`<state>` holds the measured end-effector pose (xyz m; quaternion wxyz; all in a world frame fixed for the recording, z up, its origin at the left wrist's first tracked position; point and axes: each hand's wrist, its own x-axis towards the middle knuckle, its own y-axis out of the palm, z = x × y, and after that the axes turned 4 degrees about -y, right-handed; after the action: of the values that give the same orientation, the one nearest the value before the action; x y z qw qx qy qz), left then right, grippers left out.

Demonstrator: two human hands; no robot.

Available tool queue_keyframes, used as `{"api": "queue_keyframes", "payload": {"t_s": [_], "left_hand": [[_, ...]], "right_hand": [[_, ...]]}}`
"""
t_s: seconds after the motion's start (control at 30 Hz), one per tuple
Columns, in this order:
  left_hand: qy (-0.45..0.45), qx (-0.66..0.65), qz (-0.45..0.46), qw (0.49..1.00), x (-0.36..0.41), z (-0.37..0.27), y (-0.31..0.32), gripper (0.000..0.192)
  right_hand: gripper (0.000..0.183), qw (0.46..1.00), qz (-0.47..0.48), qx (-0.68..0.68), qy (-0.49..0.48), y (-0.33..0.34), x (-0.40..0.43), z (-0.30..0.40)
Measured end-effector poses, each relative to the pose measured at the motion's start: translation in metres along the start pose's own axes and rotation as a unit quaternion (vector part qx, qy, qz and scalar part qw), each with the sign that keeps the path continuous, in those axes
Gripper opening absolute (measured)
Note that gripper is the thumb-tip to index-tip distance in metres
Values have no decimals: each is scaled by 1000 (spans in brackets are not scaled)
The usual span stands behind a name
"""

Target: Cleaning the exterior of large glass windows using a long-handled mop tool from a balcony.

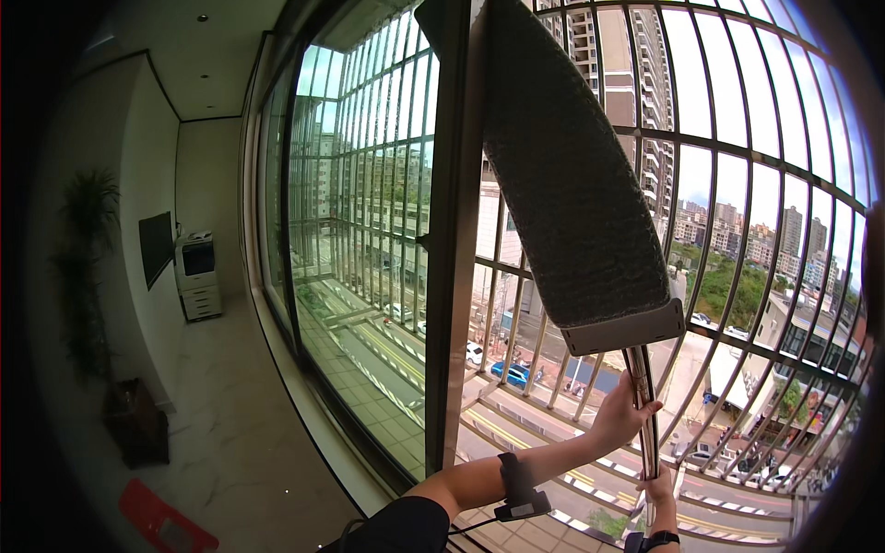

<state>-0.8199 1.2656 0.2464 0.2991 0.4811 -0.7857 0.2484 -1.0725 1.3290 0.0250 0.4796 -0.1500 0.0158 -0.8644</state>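
Observation:
A flat mop with a dark grey fabric pad (574, 186) is raised beyond the window frame, its upper end passing behind the frame's upright. Its grey end piece (626, 330) is nearest me, above the metal pole (648, 435). My left hand (626, 411) grips the pole just below the head. Lower down, near the bottom edge, my right hand (658, 484) is closed round the same pole. Left of the mop stands the dark upright of the window frame (453, 276), beside a green-tinted glass pane (366, 242).
Metal security bars (712, 207) enclose the outside, with a street far below. Indoors at left are a potted plant (135, 422), a red plastic stool (166, 518), a printer (199, 269) and a wall-mounted screen (155, 249). The window sill (332, 442) runs below the glass.

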Motion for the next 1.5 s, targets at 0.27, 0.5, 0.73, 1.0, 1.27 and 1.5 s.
{"api": "queue_keyframes", "payload": {"t_s": [0.27,0.5,0.73,1.0,1.27,1.5], "left_hand": [[-27,35,-28,999,31,-24,-30,35],[2,-90,-137,987,82,6,-63,32],[-31,-43,-244,968,103,-22,-123,25],[-14,-73,-349,934,149,-35,-145,34],[35,-107,-358,927,188,-43,-174,50],[-9,-92,-341,936,213,-48,-186,45]], "right_hand": [[40,996,-28,41,-70,27,1,35],[22,996,-42,-16,-71,66,11,106],[20,990,-45,-130,-36,113,29,158],[26,967,-111,-212,-87,173,51,241],[28,968,-146,-167,-115,210,69,287],[28,965,-174,-143,-131,225,98,313]]}}
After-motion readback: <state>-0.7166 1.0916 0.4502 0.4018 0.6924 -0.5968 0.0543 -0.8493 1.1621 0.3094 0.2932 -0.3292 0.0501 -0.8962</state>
